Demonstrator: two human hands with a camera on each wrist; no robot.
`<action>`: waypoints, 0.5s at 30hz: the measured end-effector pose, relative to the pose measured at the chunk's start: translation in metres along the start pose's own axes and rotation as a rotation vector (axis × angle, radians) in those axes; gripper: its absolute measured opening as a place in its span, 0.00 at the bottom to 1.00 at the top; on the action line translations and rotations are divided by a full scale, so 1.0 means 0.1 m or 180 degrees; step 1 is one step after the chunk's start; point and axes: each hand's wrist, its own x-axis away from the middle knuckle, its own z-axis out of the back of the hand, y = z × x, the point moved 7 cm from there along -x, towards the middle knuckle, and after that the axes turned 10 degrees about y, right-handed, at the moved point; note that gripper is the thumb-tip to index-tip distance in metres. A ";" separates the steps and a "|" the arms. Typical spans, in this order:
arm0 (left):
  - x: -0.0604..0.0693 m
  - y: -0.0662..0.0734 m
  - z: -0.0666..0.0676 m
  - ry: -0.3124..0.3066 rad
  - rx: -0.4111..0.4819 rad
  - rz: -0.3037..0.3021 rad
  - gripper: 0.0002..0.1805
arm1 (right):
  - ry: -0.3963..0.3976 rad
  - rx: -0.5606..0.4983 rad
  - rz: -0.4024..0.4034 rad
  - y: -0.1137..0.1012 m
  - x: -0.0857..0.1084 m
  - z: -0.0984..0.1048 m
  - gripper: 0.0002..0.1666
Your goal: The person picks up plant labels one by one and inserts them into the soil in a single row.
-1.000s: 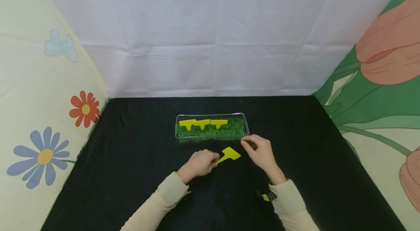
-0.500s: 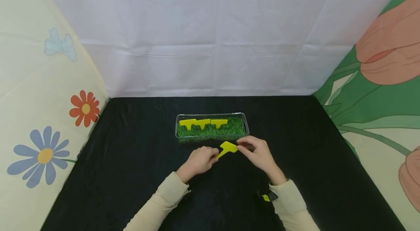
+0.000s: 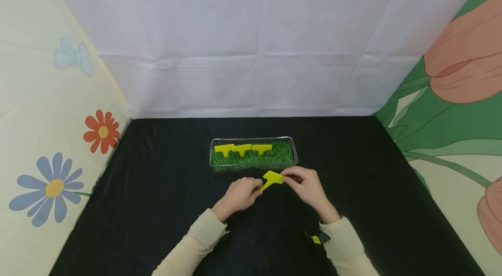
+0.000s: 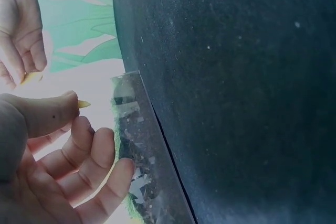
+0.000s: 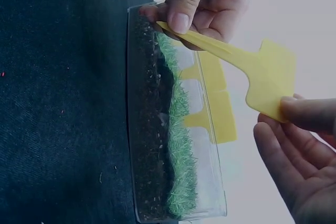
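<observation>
A yellow T-shaped plant label is held between both hands, in front of the planter. My left hand pinches the pointed end of its stem between thumb and finger, as the right wrist view shows. At the opposite end, my right hand pinches a corner of the broad head. The clear planter box holds dark soil under green grass. Standing upright in that grass, side by side from the left, are three more yellow labels. In the left wrist view only the tip of the held label pokes past my left thumb.
Black cloth covers the table under the planter. A white curtain hangs behind it. Printed flower panels stand on both sides. A dark device with a yellow patch sits at the right wrist.
My right hand has come left from near the planter's corner and now pinches the label's head. My left hand has kept hold of the stem, and the label has shifted slightly away from me.
</observation>
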 end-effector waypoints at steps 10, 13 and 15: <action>0.01 -0.01 -0.03 0.0019 0.0013 0.0054 0.10 | 0.0049 0.0030 0.0103 0.25 0.05 -0.08 0.10; 0.00 -0.01 -0.02 0.0026 0.0015 0.0062 0.09 | 0.0089 0.0048 0.0147 0.24 0.05 -0.07 0.11; 0.00 0.00 -0.02 0.0027 0.0023 0.0072 0.08 | 0.0107 0.0096 0.0160 0.22 0.04 -0.06 0.11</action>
